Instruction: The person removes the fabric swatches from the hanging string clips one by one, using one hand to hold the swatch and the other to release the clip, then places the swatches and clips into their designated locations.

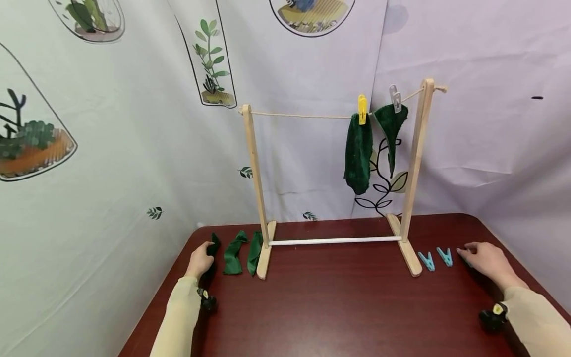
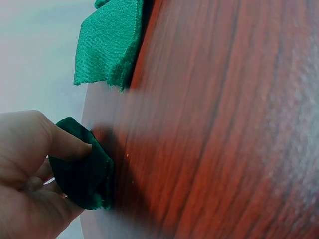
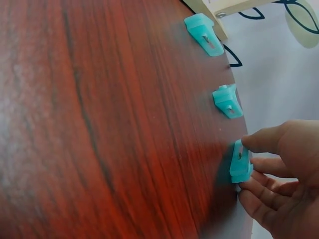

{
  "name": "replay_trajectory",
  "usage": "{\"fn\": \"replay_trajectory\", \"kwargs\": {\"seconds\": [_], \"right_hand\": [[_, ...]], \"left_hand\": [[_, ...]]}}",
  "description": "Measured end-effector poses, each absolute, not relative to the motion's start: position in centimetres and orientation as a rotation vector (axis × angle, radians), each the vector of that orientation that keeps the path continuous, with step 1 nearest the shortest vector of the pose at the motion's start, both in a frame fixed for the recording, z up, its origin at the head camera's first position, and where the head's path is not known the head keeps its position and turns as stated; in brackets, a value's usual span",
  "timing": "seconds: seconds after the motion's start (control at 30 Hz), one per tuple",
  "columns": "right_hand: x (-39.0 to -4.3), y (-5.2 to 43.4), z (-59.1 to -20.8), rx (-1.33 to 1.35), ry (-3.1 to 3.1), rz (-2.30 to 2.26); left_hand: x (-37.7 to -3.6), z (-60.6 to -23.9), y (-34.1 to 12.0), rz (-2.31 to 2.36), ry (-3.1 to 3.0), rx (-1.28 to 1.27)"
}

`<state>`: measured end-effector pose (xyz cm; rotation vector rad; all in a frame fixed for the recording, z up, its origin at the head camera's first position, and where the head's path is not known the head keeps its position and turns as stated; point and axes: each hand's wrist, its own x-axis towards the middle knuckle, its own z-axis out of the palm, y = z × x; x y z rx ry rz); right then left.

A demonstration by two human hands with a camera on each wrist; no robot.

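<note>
The left hand [image 2: 25, 174] pinches a dark green cloth [image 2: 82, 172] between thumb and fingers at the table's [image 1: 339, 302] left edge (two more green cloths [image 1: 243, 252] lie just beside it). The right hand [image 3: 281, 179] grips a turquoise clothespin [image 3: 241, 162] near the right edge; two others [image 1: 435, 258] rest beside the wooden drying rack [image 1: 415, 163].

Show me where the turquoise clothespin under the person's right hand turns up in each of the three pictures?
Head view: far right on the table, almost hidden under the right hand; only a sliver shows.
Left wrist view: not in it.
Right wrist view: the turquoise clothespin sits low right at the table edge, pinched by thumb and fingers.
Shared landmark: the two loose turquoise pegs lying beside it, towards the wooden rack's foot.
</note>
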<state>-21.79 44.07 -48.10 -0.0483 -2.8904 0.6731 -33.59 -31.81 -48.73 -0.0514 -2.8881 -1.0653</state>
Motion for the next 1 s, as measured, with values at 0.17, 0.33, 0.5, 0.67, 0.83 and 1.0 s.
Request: {"fn": "replay_trajectory", "kwargs": {"seconds": [0.17,0.33,0.5,0.67,0.83,1.0], "right_hand": [[-21.7,44.3,-48.2,-0.057,-2.897,0.687],[-21.5,44.5,-48.2,-0.049,-2.893,0.701],[-21.3,44.8,-47.6,-0.067,-2.904,0.720],[-21.2,45.2,-46.3,-0.105,-2.918,0.747],[-21.3,45.1,-44.7,-0.105,-2.890,0.775],[-21.1,44.4,-43.1,-0.096,-2.837,0.823]], "left_hand": [[-33.5,-48.8,-31.7,-1.070,-2.872,-0.086],[-33.3,-48.7,-31.6,-1.076,-2.863,-0.104],[-33.2,-48.2,-31.5,-1.094,-2.851,-0.114],[-33.4,-46.9,-31.5,-1.078,-2.839,-0.110],[-33.5,-45.8,-31.6,-1.084,-2.829,-0.084],[-33.4,-45.3,-31.9,-1.085,-2.829,-0.077]]}}
